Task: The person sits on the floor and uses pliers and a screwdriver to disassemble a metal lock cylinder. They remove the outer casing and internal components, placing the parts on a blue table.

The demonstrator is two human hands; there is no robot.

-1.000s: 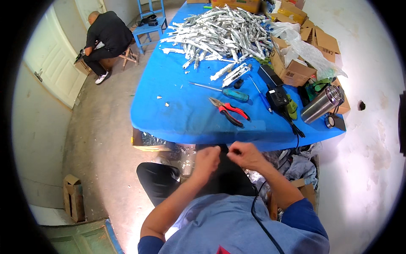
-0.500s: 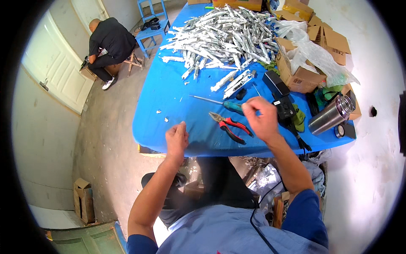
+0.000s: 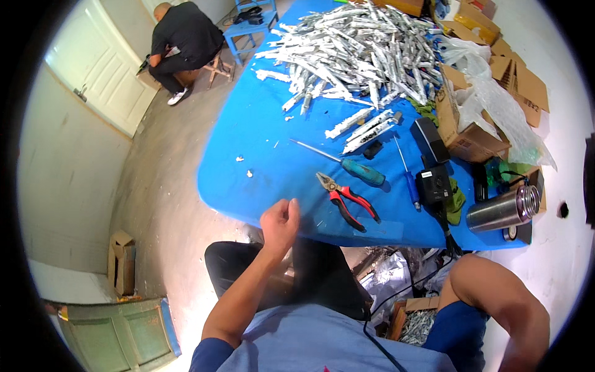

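My left hand (image 3: 280,224) is closed in a fist at the near edge of the blue-covered table (image 3: 248,133); whether anything is inside it is hidden. Only my right arm shows, bent at the elbow low on the right, and its hand is out of the picture. Closest to my left hand lie red-and-black handled pliers (image 3: 347,201), jaws pointing away to the left. A screwdriver with a green handle (image 3: 363,172) rests just beyond them. Farther right is a thinner screwdriver with a blue handle (image 3: 413,189).
A large heap of silvery-white strips (image 3: 353,49) covers the far table, with a few strips (image 3: 369,133) nearer. On the right stand a cardboard box (image 3: 462,118), black devices (image 3: 432,183) with cables and a steel flask (image 3: 503,209). Another person (image 3: 189,37) sits at far left.
My right hand has left the green-handled screwdriver and dropped out of view at lower right. My left fist has shifted nearer to me. The view has turned slightly.
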